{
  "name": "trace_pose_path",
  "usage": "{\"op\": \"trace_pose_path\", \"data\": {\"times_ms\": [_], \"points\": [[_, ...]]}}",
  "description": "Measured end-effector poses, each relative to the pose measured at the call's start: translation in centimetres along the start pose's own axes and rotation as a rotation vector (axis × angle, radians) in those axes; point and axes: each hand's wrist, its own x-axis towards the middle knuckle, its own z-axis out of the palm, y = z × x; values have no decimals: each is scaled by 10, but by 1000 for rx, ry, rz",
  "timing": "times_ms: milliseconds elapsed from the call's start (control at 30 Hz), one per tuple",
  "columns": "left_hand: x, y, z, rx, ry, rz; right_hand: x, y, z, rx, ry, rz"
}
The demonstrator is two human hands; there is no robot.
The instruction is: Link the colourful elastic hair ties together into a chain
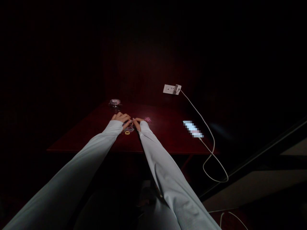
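Note:
Both hands are close together over a dark red table (96, 140), in light grey sleeves. My left hand (122, 118) has its fingers bent, thumb and fingertips meeting at something too small to make out. Facing it, my right hand (137, 123) pinches at the same spot. Beneath and between them lies a small tangled pile of coloured bands or strings (129, 128), partly hidden by the hands. A yellow ring (127, 133) rests at the pile's near edge. Just right of my right hand is a small pink bundle (147, 119).
A round, clear-lidded container (115, 103) stands behind my left hand. On the right lies a lit phone (193, 129), joined by a white cable (203, 121) to a charger in the wall socket (170, 89). The cable loops past the table's right edge.

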Motion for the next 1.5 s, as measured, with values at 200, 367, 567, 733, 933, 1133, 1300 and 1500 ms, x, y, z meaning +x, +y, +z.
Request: {"op": "trace_pose_path", "data": {"times_ms": [200, 367, 567, 733, 933, 1133, 1300, 1500], "points": [[1, -2, 2, 2, -2, -1, 2, -2, 0, -91, 36, -24], [0, -3, 3, 15, 32, -2, 6, 0, 2, -184, 84, -40], [-2, -1, 1, 39, 66, -30, 9, 2, 3, -181, 165, -19], [-2, 3, -4, 50, 61, -63, 10, 2, 1, -164, 237, 46], [-2, 3, -2, 60, 81, -90, 9, 2, -5, -112, 340, 74], [-3, 2, -1, 47, 70, -114, 10, 5, -7, -42, 387, 100], [-3, 1, 1, 42, 100, -104, 11, 8, -9, -8, 478, 135], [-1, -1, 3, 45, 75, -95, 7, -1, -7, -120, 258, 39]]}}
